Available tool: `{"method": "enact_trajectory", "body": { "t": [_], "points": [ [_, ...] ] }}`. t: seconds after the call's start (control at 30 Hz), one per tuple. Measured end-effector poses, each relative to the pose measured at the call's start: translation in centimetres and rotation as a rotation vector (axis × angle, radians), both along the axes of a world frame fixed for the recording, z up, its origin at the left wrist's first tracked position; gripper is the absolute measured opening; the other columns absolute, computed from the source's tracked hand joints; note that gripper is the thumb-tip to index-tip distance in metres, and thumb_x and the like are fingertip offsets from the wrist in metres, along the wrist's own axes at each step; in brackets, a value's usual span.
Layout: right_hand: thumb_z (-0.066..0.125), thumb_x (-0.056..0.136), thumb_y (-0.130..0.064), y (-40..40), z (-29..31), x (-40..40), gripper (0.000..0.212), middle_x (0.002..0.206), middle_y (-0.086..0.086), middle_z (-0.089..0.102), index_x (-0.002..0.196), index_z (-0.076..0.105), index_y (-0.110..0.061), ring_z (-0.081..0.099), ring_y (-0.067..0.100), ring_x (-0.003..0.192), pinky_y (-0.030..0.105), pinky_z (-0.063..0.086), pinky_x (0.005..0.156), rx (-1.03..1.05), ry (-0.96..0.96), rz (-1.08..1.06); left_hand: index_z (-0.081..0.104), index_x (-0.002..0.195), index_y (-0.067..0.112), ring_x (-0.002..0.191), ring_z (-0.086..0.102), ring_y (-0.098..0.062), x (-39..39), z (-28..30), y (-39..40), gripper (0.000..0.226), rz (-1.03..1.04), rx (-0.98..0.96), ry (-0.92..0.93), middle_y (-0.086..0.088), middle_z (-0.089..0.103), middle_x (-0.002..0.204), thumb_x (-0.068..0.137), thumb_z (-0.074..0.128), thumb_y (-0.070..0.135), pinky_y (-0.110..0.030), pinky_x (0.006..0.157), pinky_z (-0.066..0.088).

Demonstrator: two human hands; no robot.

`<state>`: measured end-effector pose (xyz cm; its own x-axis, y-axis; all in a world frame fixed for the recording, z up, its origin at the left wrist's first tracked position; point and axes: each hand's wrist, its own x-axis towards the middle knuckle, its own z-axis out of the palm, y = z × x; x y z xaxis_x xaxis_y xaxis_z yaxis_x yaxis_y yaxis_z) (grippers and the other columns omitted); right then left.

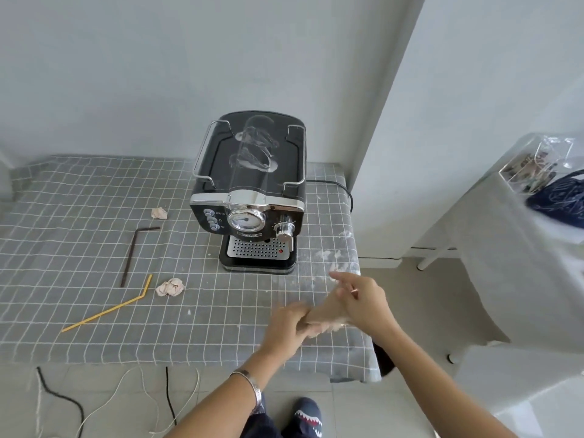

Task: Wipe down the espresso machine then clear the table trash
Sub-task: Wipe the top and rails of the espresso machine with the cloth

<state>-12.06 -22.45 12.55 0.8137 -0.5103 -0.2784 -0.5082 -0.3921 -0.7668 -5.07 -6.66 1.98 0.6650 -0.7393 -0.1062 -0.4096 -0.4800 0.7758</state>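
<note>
A black and chrome espresso machine (252,197) stands at the back right of the table with the grey checked cloth (79,311). In front of it, near the table's right front corner, both hands hold a beige cloth (325,311) between them. My left hand (286,327) grips its lower end and my right hand (360,298) grips its upper end; both are blurred. Trash lies to the left: two crumpled paper balls (170,286) (159,213), a yellow bent straw (110,306) and a dark bent straw (132,251).
The machine's black cord (341,188) runs off the table's right edge. White crumbs or smears (331,257) mark the cloth right of the machine. A draped table (505,248) with a clear box (537,162) and a dark blue bag (559,197) stands at right. Cables (63,403) lie on the floor.
</note>
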Motion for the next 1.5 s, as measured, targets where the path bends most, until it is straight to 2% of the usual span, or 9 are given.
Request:
{"method": "enact_trajectory", "body": {
  "t": [0.27, 0.4, 0.53, 0.73, 0.9, 1.03, 1.13, 1.37, 1.5],
  "points": [
    [0.082, 0.069, -0.039, -2.6, 4.6, -0.2, 0.016, 0.094, -0.003, 0.054, 0.075, 0.068, -0.034, 0.048, 0.016, 0.097, 0.010, 0.032, 0.067, -0.297, 0.183, 0.399, 0.061, 0.073, 0.013, 0.049, 0.043, -0.006, 4.5, 10.2, 1.1, 0.051, -0.082, -0.030, -0.113, 0.010, 0.051, 0.055, 0.068, 0.070, 0.063, -0.014, 0.051, 0.031],
    [0.075, 0.073, -0.042, -2.1, 8.1, 1.2, 0.016, 0.121, -0.010, 0.053, 0.069, 0.066, -0.030, 0.049, 0.006, 0.120, 0.027, 0.045, 0.095, -0.014, -0.026, 0.444, 0.063, 0.084, 0.025, 0.062, 0.061, -0.006, 7.4, 15.7, 2.8, 0.046, -0.014, -0.113, -0.236, 0.009, 0.067, 0.067, 0.066, 0.069, 0.067, -0.017, 0.060, 0.047],
    [0.067, 0.085, -0.019, -1.3, 14.8, 4.6, 0.023, 0.065, -0.003, 0.063, 0.064, 0.059, -0.013, 0.060, 0.008, 0.057, 0.019, 0.044, 0.048, 0.362, -0.216, 0.334, 0.064, 0.103, 0.017, 0.075, 0.067, -0.003, 10.8, 19.3, 4.0, 0.034, 0.226, -0.467, -0.498, 0.008, 0.071, 0.083, 0.086, 0.061, 0.047, -0.020, 0.069, 0.054],
    [0.061, 0.091, -0.013, -1.4, 22.2, 12.6, 0.028, 0.050, -0.003, 0.047, 0.069, 0.049, -0.001, 0.043, 0.014, 0.045, 0.022, 0.036, 0.040, -0.004, -0.478, 0.084, 0.055, 0.122, 0.011, 0.111, 0.057, -0.013, 20.5, 20.6, 4.5, 0.033, 0.635, -0.518, -0.458, -0.003, 0.062, 0.118, 0.100, 0.042, 0.031, -0.033, 0.097, 0.048],
    [0.063, 0.081, -0.020, 0.9, 23.1, 21.6, 0.024, 0.062, 0.012, 0.059, 0.076, 0.054, 0.001, 0.051, 0.015, 0.052, 0.028, 0.051, 0.051, -0.488, -0.378, 0.098, 0.027, 0.147, 0.011, 0.144, 0.024, -0.017, 24.9, 19.1, 2.7, 0.055, 0.504, -0.289, -0.130, -0.005, 0.029, 0.155, 0.102, 0.021, 0.041, -0.031, 0.118, 0.017],
    [0.056, 0.088, -0.055, 3.4, 18.4, 26.8, 0.052, 0.101, 0.002, 0.061, 0.113, 0.052, -0.010, 0.057, 0.026, 0.098, 0.031, 0.047, 0.084, -0.576, -0.035, 0.398, 0.056, 0.093, 0.004, 0.086, 0.059, -0.027, 25.0, 18.0, 1.9, 0.041, 0.603, -0.415, -0.004, -0.014, 0.063, 0.091, 0.102, 0.024, 0.027, -0.034, 0.073, 0.043],
    [0.036, 0.094, -0.060, 4.6, 14.2, 29.8, 0.073, 0.164, 0.005, 0.011, 0.152, 0.021, -0.018, 0.001, 0.033, 0.151, 0.055, 0.012, 0.120, -0.604, 0.084, 0.436, 0.052, 0.078, 0.002, 0.067, 0.052, -0.027, 25.2, 17.4, 2.0, 0.038, 0.632, -0.437, -0.062, -0.014, 0.057, 0.071, 0.101, 0.030, 0.021, -0.035, 0.059, 0.039],
    [0.029, 0.101, -0.033, 5.2, 11.8, 30.8, 0.059, 0.165, 0.004, 0.008, 0.155, 0.017, -0.014, -0.007, 0.032, 0.151, 0.048, 0.002, 0.121, -0.780, 0.115, 0.478, 0.062, 0.094, -0.004, 0.118, 0.054, -0.032, 25.3, 17.6, 1.7, 0.034, 0.697, -0.401, -0.107, -0.023, 0.062, 0.117, 0.100, 0.034, 0.014, -0.044, 0.103, 0.041],
    [0.030, 0.101, -0.026, 5.5, 11.9, 29.6, 0.054, 0.164, 0.006, 0.016, 0.154, 0.024, -0.014, -0.001, 0.034, 0.151, 0.046, 0.005, 0.121, -0.786, 0.084, 0.510, 0.049, 0.072, 0.004, 0.085, 0.056, -0.039, 25.2, 17.7, 1.6, 0.032, 0.695, -0.416, -0.167, -0.026, 0.061, 0.086, 0.099, 0.034, 0.012, -0.048, 0.078, 0.045]
  ]
}}
